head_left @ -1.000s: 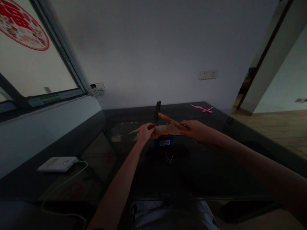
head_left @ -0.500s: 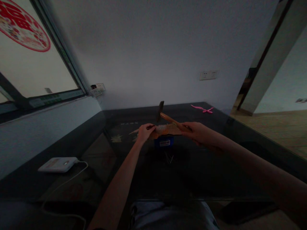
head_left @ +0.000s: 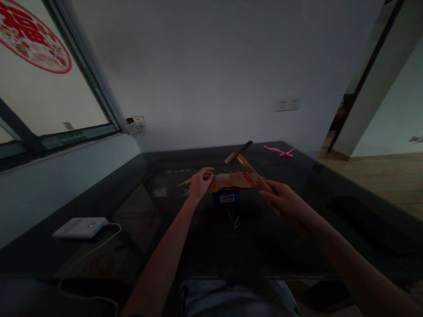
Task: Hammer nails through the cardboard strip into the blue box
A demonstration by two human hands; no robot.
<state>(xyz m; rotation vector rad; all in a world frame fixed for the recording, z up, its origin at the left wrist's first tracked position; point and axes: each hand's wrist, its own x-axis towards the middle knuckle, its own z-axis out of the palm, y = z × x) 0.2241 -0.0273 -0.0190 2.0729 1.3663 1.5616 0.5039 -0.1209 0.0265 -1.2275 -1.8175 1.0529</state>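
Observation:
My right hand (head_left: 280,198) is wrapped round the wooden handle of a hammer (head_left: 253,171). The hammer's dark head is raised, tilted, above and behind a flat brown piece (head_left: 233,179) with a red patch at its right end. That piece rests across a small blue box (head_left: 225,196) with a white label. At its left end my left hand (head_left: 200,184) is closed, thumb and fingers pinched together over the surface. What is between those fingertips is too small to make out. Several thin nails (head_left: 235,219) lie on the dark table in front of the box.
The dark glossy table (head_left: 257,246) meets the wall at the back. A white power bank (head_left: 81,227) with a white cable lies at the left. A pink ribbon (head_left: 280,151) lies at the back right. Wall sockets (head_left: 288,104) are above.
My right hand has moved right and toward me, and the hammer's head has swung right and turned, uncovering the red end of the brown piece. My left hand has barely shifted.

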